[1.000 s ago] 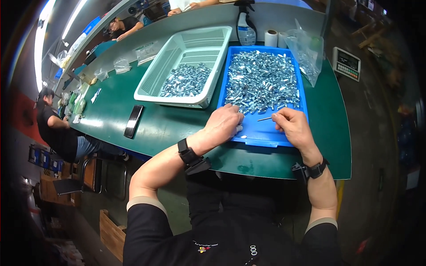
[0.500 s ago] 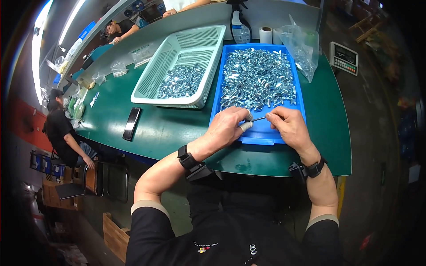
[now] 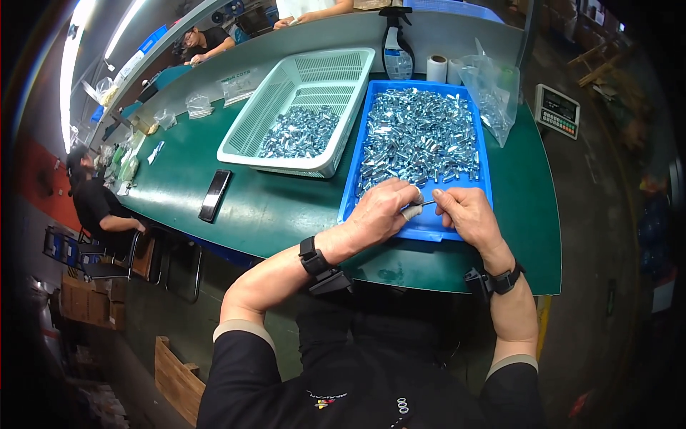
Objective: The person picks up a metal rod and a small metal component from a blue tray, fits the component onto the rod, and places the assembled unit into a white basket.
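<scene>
Over the near end of a blue tray (image 3: 429, 226), my two hands meet at a thin dark rod (image 3: 429, 203). My right hand (image 3: 468, 214) pinches the rod's right end between thumb and fingers. The rod's other end reaches the fingertips of my left hand (image 3: 382, 214), which are closed; whatever they hold is hidden. Pale covers sit on the left thumb and a finger. Small shiny metal pieces (image 3: 418, 136) fill the far part of the tray. More such metal pieces (image 3: 299, 134) lie in a pale green slotted basket (image 3: 279, 166) to the left.
A black phone (image 3: 215, 195) lies left on the green table (image 3: 279, 222). Behind the tray stand a spray bottle (image 3: 397, 50), a white roll (image 3: 436, 68) and a clear bag (image 3: 496, 100) of pieces. A scale (image 3: 557, 111) is at the right. Other people sit beyond and left.
The view has shifted slightly, so the scene sits lower. Both hands stay together at the rod, and the rod's left end is now nearer the left fingertips.
</scene>
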The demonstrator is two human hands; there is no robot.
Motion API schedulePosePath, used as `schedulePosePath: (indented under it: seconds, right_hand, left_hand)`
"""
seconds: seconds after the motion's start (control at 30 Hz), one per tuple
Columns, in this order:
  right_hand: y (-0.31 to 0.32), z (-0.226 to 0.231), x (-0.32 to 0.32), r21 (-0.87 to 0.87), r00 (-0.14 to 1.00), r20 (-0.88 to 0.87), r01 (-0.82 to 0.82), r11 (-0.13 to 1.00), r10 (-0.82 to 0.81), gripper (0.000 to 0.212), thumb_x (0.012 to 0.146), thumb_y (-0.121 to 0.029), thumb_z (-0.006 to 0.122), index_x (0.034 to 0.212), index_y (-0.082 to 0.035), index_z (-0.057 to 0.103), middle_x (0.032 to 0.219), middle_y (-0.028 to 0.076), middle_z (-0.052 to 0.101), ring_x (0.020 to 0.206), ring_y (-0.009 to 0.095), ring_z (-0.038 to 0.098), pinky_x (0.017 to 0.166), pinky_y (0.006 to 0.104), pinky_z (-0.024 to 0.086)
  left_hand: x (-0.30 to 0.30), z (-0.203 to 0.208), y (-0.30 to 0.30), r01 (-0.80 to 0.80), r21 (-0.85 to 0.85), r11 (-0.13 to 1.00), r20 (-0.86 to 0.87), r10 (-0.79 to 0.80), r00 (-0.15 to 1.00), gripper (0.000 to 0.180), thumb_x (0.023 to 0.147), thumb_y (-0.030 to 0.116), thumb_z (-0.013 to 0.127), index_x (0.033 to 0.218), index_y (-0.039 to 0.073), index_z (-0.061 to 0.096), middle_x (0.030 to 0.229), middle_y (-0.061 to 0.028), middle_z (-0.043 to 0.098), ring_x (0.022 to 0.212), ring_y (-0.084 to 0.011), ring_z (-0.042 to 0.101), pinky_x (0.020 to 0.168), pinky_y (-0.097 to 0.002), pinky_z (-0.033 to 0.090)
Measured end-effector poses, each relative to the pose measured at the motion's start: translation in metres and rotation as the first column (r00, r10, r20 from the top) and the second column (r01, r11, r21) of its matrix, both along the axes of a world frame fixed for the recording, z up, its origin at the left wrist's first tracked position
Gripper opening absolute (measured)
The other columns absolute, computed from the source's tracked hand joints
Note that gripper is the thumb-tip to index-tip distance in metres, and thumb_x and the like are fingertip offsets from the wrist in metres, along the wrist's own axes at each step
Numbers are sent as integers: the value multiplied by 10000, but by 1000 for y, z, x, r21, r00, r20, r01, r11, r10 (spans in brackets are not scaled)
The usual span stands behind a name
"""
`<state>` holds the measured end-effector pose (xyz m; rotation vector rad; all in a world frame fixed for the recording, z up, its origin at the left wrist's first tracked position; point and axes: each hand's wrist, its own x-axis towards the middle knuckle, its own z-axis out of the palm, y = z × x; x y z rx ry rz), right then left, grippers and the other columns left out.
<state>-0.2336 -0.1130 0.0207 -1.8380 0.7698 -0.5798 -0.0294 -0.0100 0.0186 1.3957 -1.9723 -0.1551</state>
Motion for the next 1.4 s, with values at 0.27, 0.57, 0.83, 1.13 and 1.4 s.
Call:
schedulePosePath:
  seconds: [0.27,0.57,0.83,1.13,1.4]
  right_hand:
    - [-1,1,-2,-13,997,-77,-24,1000,22,490,1046,-384,618,770,12,703,581,54,617,533,107,558,509,303,423]
    - [-4,-12,2,13,979,190,-82,997,78,366,1075,-300,599,891,-9,719,714,10,652,644,74,565,587,241,445]
    - [0,-8,2,125,995,34,-98,987,94,524,1070,-427,593,799,3,720,595,35,617,535,99,552,516,277,433]
    - [-8,9,-8,171,971,227,38,985,-77,482,1084,-401,573,821,-17,700,658,9,623,597,72,545,566,230,435]
    - [-3,5,-3,154,976,206,42,987,-74,475,1083,-407,573,832,-24,695,665,2,614,616,69,539,584,230,439]
  left_hand:
    - [-4,-4,-1,0,68,998,-48,3,999,158,881,106,783,968,38,670,939,-122,700,911,-312,679,788,-420,544]
    - [1,-10,-2,-95,153,984,-214,126,969,213,919,205,767,1023,26,714,934,-166,726,873,-342,699,744,-435,547]
    - [-7,-5,0,-71,31,997,-104,74,992,193,868,131,813,1017,45,726,895,-121,718,830,-294,698,705,-407,553]
    - [35,28,19,-186,-165,969,45,196,980,177,855,104,817,1000,54,729,901,-108,727,837,-288,704,749,-385,565]
    - [79,67,19,-269,-229,936,333,334,882,251,804,165,817,1014,63,725,939,-108,669,949,-332,645,833,-425,538]
